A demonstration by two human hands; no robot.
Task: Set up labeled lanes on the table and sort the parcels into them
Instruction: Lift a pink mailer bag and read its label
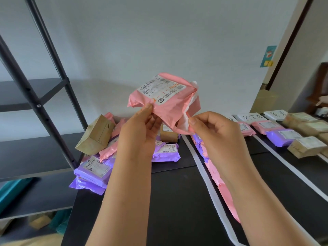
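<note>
We hold a crumpled pink plastic mailer parcel [168, 110] with a white label in the air above the black desk [177, 192]; our left grip [140, 128] pinches its left edge, our right grip [214, 132] its lower right corner. Beneath, white tape strips [204, 174] run along the desk.

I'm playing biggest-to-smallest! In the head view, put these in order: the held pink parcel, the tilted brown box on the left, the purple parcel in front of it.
1. The pink parcel, though it is held nearest the camera.
2. The tilted brown box and the purple parcel look about alike, so no ranking.
</note>
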